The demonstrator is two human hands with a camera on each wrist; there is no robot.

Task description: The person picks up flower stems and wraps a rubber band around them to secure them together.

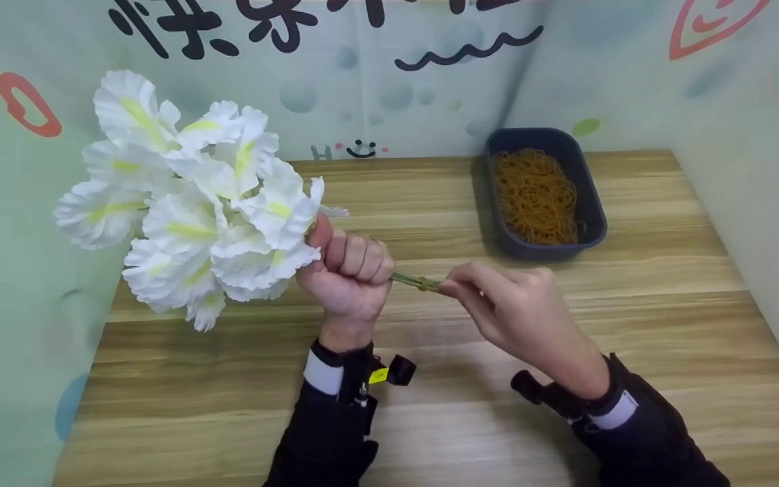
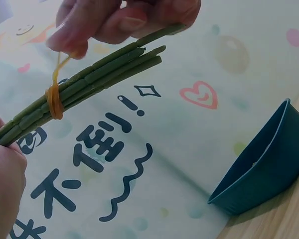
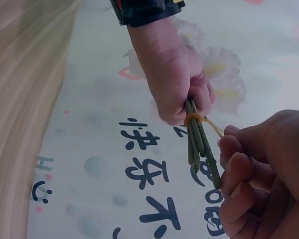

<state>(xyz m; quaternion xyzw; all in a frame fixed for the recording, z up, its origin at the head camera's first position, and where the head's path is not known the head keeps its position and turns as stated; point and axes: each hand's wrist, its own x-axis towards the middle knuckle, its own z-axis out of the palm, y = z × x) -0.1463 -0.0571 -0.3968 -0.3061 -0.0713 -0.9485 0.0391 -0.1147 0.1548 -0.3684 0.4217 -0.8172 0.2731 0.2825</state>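
A bunch of white artificial flowers with yellow streaks lies to the left of my left hand. That hand grips the bundled green stems just below the blossoms, and the cut ends stick out toward the right. A yellow-brown rubber band is wound round the stems between my two hands. My right hand pinches a stretched loop of this band between thumb and forefinger, pulled off to the side of the stems in the right wrist view. The other right fingers are curled near the stem ends.
A dark blue plastic box holding a heap of rubber bands stands at the back right of the wood-grain table. Printed cloth walls with lettering and drawings rise at the back and sides.
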